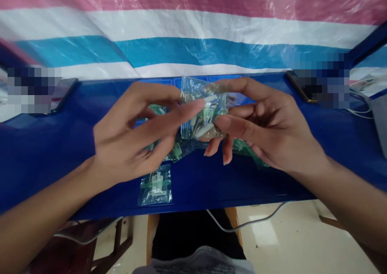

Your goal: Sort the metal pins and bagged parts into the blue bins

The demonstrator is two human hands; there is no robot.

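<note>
Between my two hands is a small clear plastic bag (188,123) of hardware, held up over the blue table. Inside it are white pieces, green pieces and what look like metal screws or pins. My left hand (136,133) pinches the bag from the left, its thumb lying across the front. On the right edge, my right hand (266,125) grips it between thumb and forefinger, with the other fingers curled below. Behind and under the hands lie more clear bags (178,151) with green parts, partly hidden. Nearer me, a separate small bag (156,185) with white pieces lies flat near the table's front edge.
Blue trays (157,81) sit at the back of the blue table (60,145), mostly behind my hands. Phone-like dark devices stand at the far left (65,94) and far right (299,86). A white cable (359,113) runs at the right. A striped plastic sheet (193,24) hangs behind.
</note>
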